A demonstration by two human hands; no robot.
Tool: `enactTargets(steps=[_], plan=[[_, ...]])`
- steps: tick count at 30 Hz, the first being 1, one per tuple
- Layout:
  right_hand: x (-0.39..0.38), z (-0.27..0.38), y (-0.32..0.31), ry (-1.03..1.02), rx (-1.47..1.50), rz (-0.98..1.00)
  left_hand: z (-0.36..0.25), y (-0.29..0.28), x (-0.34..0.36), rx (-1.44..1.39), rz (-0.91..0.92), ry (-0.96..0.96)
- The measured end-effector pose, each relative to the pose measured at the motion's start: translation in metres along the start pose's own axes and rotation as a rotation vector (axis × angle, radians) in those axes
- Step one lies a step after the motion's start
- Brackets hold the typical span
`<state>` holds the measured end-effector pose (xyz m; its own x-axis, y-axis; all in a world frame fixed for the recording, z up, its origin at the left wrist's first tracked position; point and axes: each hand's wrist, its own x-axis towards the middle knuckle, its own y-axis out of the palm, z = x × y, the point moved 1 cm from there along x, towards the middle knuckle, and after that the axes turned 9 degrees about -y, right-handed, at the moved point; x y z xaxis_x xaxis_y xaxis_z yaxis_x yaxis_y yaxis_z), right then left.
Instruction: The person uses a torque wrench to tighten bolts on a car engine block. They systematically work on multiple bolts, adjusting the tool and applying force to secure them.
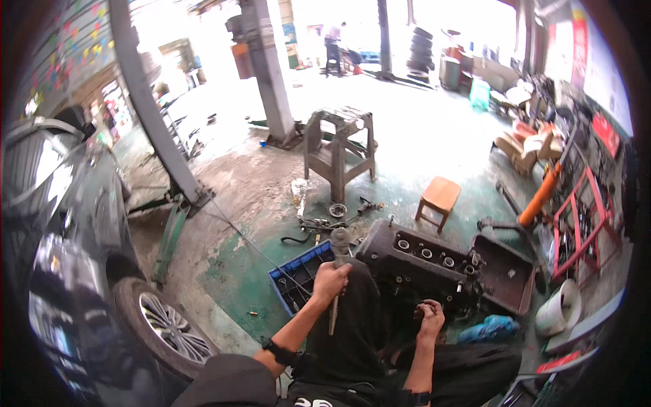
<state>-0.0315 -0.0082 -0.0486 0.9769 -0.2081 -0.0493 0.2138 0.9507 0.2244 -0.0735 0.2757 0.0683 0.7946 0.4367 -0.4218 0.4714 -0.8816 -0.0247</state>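
My left hand (332,281) grips a long metal tool (333,319) with a rounded head at its top, held upright against my leg. My right hand (428,319) has curled fingers beside a dark engine block (400,271) with round openings along its top; I cannot make out what, if anything, it holds. A blue plastic crate (281,285) with tools in it lies left of my knee. A dark metal pan (512,275) is right of the block, and a blue bundle (488,329) lies below the pan.
A car (68,298) stands at my left beside lift posts (156,122). Ahead are a worn stand (339,156), a wooden stool (441,197) and loose parts. An orange jack (539,197), red frame (576,230) and white bucket (556,312) line the right. A person (332,44) is far back.
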Motion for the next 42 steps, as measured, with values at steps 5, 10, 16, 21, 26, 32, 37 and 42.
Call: enactTargets(steps=[5,10,16,21,26,32,37,42], plan=[[-0.005,0.020,-0.009,-0.046,-0.055,0.052,-0.001,0.010,-0.010,0.046,0.075,0.082],[0.010,0.085,-0.023,-0.101,-0.150,0.200,-0.007,0.017,-0.036,0.264,-0.047,0.332],[0.042,0.206,-0.012,-0.494,-0.404,0.392,-0.003,0.007,-0.060,0.379,-0.081,0.381],[0.043,0.244,0.007,-0.476,-0.320,0.461,0.005,-0.016,-0.058,0.418,-0.051,0.490],[0.025,0.224,0.029,-0.495,-0.431,0.595,0.005,-0.019,-0.047,0.186,0.222,0.328],[0.028,0.213,0.049,-0.744,-0.689,0.575,-0.003,0.015,-0.048,-0.035,0.323,0.235],[0.065,0.207,0.080,-0.475,-0.350,0.651,-0.016,0.055,-0.055,0.014,0.360,0.182],[0.088,0.192,0.097,-0.307,-0.148,0.542,-0.046,0.107,-0.055,0.038,0.488,0.193]])
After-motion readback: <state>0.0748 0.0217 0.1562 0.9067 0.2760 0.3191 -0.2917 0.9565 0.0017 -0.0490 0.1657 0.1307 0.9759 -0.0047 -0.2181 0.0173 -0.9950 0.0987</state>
